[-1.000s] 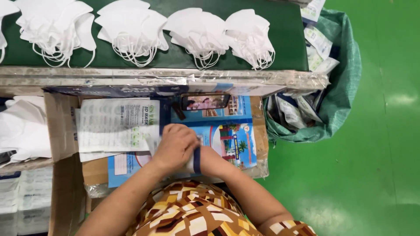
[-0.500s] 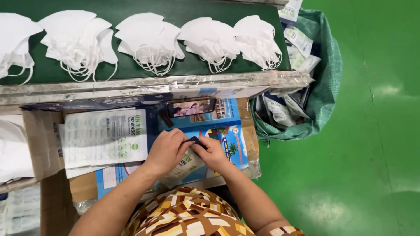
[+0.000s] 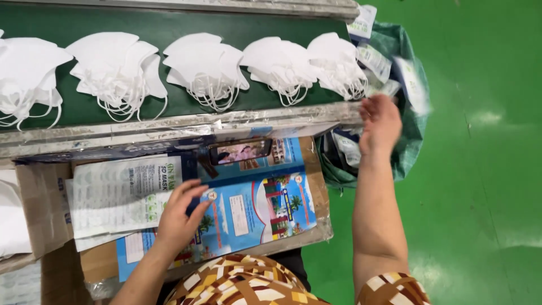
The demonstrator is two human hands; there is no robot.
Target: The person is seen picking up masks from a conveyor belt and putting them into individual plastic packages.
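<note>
Left hand (image 3: pixel 179 217): open, fingertips resting on printed mask pouches (image 3: pixel 121 195) stacked at the work board's left edge; thin, slippery, probably best pinched at an edge. Right hand (image 3: pixel 379 121): open, empty, over green sack (image 3: pixel 415 130). White masks (image 3: pixel 206 68) line the belt.

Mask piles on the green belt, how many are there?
5 mask piles, in a row on the green belt: far left, cut by the edge, left, middle, right of middle, far right. More may lie out of view.
</note>
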